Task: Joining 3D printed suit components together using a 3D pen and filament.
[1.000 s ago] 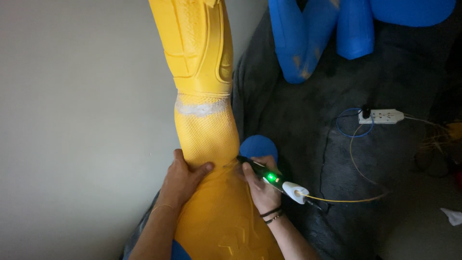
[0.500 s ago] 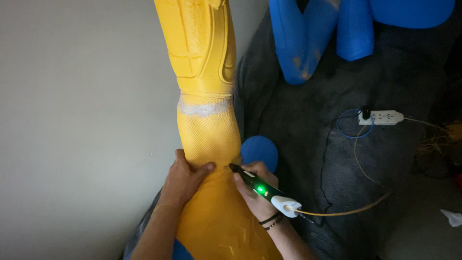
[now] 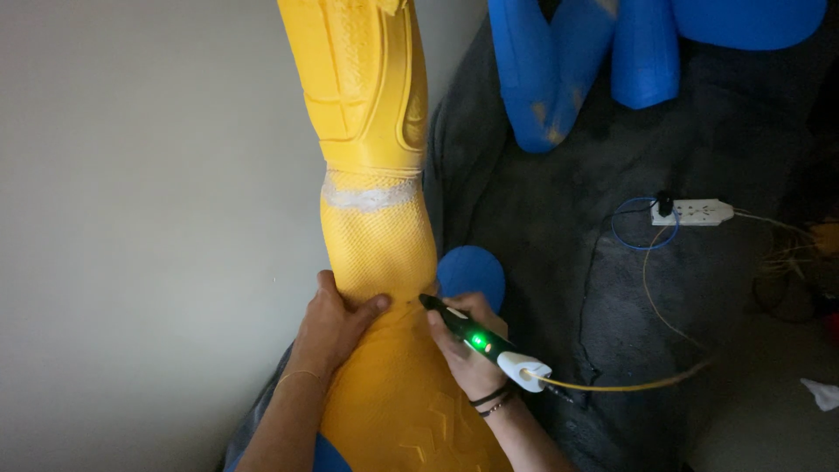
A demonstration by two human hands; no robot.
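Fingers of the right hand (image 3: 468,350) grip a black pen-shaped tool with green light (image 3: 476,336), tip against the long yellow textured plastic shell (image 3: 380,253) (rigid, probably light). Left hand (image 3: 336,328) braces it, fingers spread flat, beside a blue disc (image 3: 472,273).

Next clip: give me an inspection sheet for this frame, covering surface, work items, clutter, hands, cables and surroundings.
Surface: dark grey cloth spread on the floor.
Work items: long yellow moulded part with a whitish seam band; pen-shaped tool with a green light, its tip at the part's right edge.
Clutter: white scrap at the right edge; round blue piece beside the yellow part.
Hands: left hand pressed flat on the yellow part; right hand gripping the pen-shaped tool.
Cables: yellow strand feeding the tool's rear; white power strip with a blue cord looped beside it.
Surroundings: plain pale wall on the left; large blue moulded parts at the top.
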